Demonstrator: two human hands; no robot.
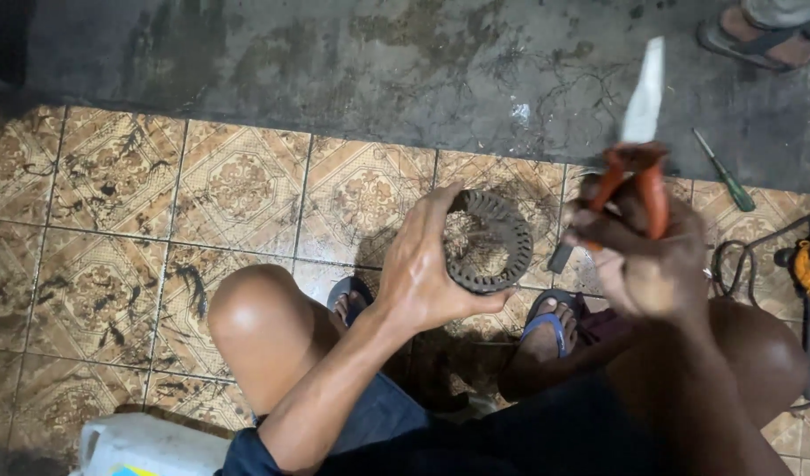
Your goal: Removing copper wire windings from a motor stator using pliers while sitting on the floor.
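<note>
From the head camera, I see my left hand (422,273) gripping the slotted metal ring (490,241) above my knees, while my right hand (638,256) clenches orange-handled pliers (638,181), seemingly pinching a pale strip (645,92). I'd steady the ring and work slowly.

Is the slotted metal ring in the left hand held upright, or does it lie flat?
Upright. The left hand grips the slotted metal ring by its edge, above the tiled floor, its opening turned sideways towards the camera.
</note>
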